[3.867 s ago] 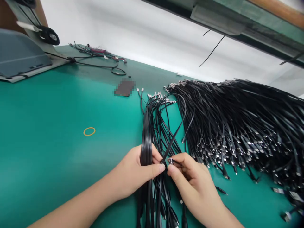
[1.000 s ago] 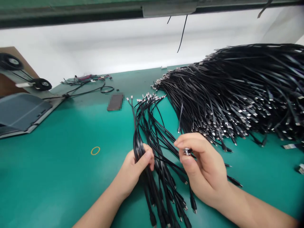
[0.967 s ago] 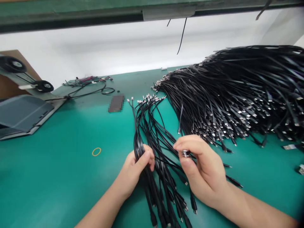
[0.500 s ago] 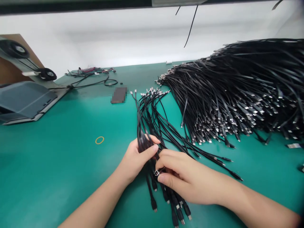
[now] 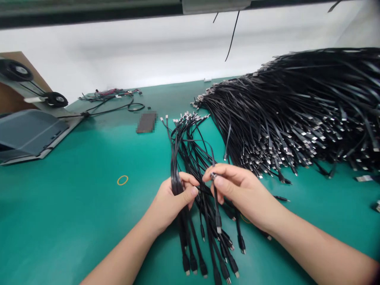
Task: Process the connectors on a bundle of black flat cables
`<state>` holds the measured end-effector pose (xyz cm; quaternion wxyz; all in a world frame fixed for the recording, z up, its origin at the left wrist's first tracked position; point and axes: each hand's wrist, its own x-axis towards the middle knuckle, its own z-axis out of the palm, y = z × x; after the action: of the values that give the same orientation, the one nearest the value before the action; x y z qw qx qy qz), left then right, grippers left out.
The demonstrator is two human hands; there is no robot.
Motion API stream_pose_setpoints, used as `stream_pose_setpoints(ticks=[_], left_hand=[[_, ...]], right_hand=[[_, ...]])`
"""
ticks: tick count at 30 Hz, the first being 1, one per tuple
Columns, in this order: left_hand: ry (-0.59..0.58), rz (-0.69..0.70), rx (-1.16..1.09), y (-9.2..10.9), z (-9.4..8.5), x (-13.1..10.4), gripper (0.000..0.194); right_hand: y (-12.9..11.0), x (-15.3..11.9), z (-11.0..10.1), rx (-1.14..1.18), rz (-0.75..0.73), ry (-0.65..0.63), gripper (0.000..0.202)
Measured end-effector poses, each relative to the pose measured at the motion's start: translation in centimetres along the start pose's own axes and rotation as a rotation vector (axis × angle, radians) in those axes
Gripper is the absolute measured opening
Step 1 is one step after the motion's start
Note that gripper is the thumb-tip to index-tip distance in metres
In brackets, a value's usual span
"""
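Note:
My left hand (image 5: pixel 175 196) is closed around several flat black cables (image 5: pixel 175 158), whose plug ends hang below it toward the front. To its right, my right hand (image 5: pixel 234 188) pinches a single black cable (image 5: pixel 216 202) between thumb and fingers, with its plug pointing down. A small shiny piece shows at that fingertip pinch, too small to name. Under and between the hands lie more loose black cables (image 5: pixel 204 158), their far connectors bunched behind the hands.
A large heap of black cables (image 5: pixel 285 107) fills the right side. On the left are a yellow rubber band (image 5: pixel 122 180), a dark pixelated rectangle (image 5: pixel 146 122) and a machine with black wheels (image 5: pixel 56 99). Tangled wires (image 5: pixel 114 94) lie at the back.
My right hand has moved up and slightly right, away from my left hand, drawing one cable apart from the bunch. My left hand stays nearly in place. The view has shifted slightly.

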<state>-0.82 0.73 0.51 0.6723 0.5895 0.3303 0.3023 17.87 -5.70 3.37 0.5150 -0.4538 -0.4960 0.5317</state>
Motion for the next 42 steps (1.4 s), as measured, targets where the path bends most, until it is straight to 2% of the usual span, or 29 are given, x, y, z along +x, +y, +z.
stream_pose_setpoints(ticks=[3, 7, 11, 16, 20, 22, 26, 28, 35, 42], left_hand=[[-0.004, -0.042, 0.028, 0.2, 0.2, 0.0, 0.030], [-0.004, -0.132, 0.020, 0.6, 0.7, 0.0, 0.029], [0.009, -0.182, 0.095, 0.8, 0.8, 0.1, 0.023], [-0.003, -0.146, 0.089, 0.6, 0.7, 0.1, 0.019], [0.011, -0.128, 0.097, 0.8, 0.9, 0.0, 0.017], [0.015, -0.122, 0.088, 1.0, 0.9, 0.0, 0.017], [0.017, -0.097, 0.053, 0.9, 0.8, -0.1, 0.018], [0.027, -0.068, 0.021, 0.7, 0.7, -0.1, 0.020], [0.029, -0.038, -0.020, 0.1, 0.3, -0.1, 0.020], [0.035, -0.064, -0.006, 0.3, 0.3, 0.0, 0.022]], right_hand=[[0.5, 0.4, -0.5, -0.086, -0.090, 0.150, 0.022], [1.4, 0.7, -0.7, -0.305, -0.191, 0.284, 0.015], [1.7, 1.0, -0.6, -0.250, -0.195, 0.282, 0.016], [1.5, 0.7, -0.5, -0.104, -0.253, 0.236, 0.015], [1.4, 0.3, -0.6, -0.243, -0.340, 0.323, 0.014], [1.3, 0.1, -0.5, -0.291, -0.302, 0.343, 0.015], [1.5, -0.1, -0.1, -0.360, -0.124, 0.244, 0.023], [1.7, -0.2, 0.2, -0.449, -0.083, 0.190, 0.024], [2.5, -0.2, 0.7, -0.709, -0.170, 0.125, 0.015], [2.7, 0.0, 0.6, -0.704, -0.159, 0.120, 0.016]])
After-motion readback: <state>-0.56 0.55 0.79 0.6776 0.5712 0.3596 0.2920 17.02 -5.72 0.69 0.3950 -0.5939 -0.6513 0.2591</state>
